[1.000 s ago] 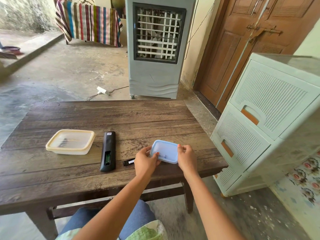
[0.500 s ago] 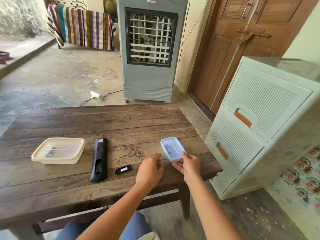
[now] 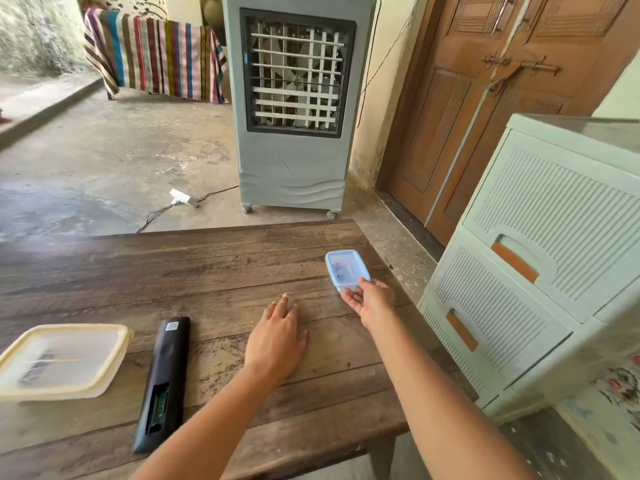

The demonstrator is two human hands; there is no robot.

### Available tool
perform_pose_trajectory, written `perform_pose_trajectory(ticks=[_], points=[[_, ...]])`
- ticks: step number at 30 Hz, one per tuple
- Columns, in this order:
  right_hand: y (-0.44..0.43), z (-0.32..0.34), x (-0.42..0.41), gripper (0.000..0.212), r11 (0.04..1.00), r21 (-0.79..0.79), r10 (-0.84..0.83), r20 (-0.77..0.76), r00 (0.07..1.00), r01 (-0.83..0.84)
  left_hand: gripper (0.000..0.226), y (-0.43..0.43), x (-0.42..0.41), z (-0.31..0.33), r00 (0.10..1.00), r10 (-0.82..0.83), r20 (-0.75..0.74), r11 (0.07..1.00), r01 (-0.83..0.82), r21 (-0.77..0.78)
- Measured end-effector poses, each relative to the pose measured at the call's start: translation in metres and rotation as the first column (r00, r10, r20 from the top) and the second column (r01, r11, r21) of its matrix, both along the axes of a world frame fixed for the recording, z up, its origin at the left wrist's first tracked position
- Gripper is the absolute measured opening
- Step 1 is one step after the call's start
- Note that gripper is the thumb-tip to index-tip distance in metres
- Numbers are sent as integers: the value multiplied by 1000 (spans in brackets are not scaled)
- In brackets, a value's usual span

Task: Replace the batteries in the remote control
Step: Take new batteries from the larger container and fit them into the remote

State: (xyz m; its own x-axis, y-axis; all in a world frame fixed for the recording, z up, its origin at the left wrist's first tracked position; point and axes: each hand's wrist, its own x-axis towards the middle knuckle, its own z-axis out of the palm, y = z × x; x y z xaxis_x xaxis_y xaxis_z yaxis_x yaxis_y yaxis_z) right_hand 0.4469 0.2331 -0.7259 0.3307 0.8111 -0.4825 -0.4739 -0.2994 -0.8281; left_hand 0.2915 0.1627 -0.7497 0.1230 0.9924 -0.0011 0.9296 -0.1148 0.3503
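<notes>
Resting flat on the tabletop (image 3: 225, 271), left hand (image 3: 277, 337) has fingers loosely spread, holding nothing. Right hand (image 3: 372, 301) lies palm up, fingers open, tips touching the small blue box (image 3: 346, 270). Remote (image 3: 164, 382) lies face down near the left, battery bay uncovered, beside a cream-lidded tub (image 3: 59, 362).
</notes>
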Motion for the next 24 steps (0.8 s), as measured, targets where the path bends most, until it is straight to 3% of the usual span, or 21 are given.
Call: perform_pose_trajectory(ticks=[13,24], points=[[102,-10,2,30,997,41,-65,42,997,64,53,51,-11,-12,1000,-12,-7,994,12,106],[94,-11,14,36,999,52,8,13,1000,-9,51,43,-16,-10,999,-25,29,996,22,82]])
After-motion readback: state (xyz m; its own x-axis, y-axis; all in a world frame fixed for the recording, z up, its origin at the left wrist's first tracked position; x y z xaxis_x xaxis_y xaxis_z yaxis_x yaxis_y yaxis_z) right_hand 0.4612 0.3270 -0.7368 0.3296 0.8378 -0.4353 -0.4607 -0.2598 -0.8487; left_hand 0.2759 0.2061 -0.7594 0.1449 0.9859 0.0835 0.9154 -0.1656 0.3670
